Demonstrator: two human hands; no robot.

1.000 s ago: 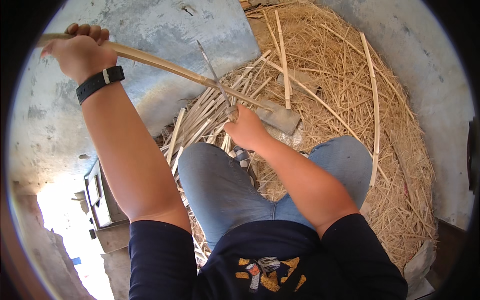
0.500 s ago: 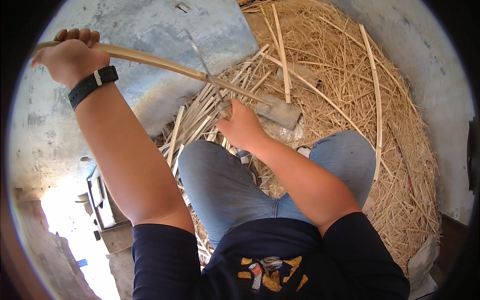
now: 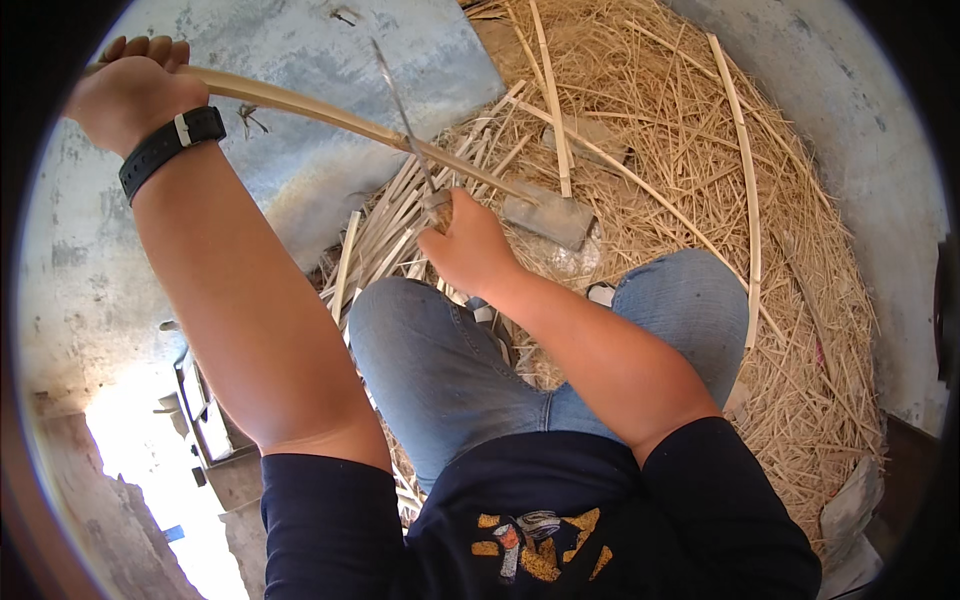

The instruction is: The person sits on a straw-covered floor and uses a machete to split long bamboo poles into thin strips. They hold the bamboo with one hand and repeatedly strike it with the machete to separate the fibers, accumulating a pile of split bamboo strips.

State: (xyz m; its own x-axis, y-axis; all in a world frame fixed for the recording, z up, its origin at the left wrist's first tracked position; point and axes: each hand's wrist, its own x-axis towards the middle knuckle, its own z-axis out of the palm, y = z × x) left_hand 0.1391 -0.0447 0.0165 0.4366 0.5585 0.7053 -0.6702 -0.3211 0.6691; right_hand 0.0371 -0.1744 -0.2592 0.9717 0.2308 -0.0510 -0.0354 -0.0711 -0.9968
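Note:
My left hand (image 3: 125,88), with a black watch on the wrist, is raised at the upper left and grips the end of a long pale bamboo strip (image 3: 330,113). The strip slants down to the right toward a grey block (image 3: 548,215) on the straw. My right hand (image 3: 468,243) is closed around the handle of a thin knife (image 3: 403,110), whose blade points up and crosses the strip. Both hands are above my knees in blue jeans (image 3: 440,370).
A pile of split bamboo strips (image 3: 385,235) lies in front of my knees. Straw and shavings (image 3: 680,150) cover the ground to the right, with long strips across it. Grey concrete floor (image 3: 300,50) lies at the upper left. A dark metal object (image 3: 200,415) sits at lower left.
My left hand has risen slightly with the strip's end. My right hand with the knife has shifted a little left along the strip.

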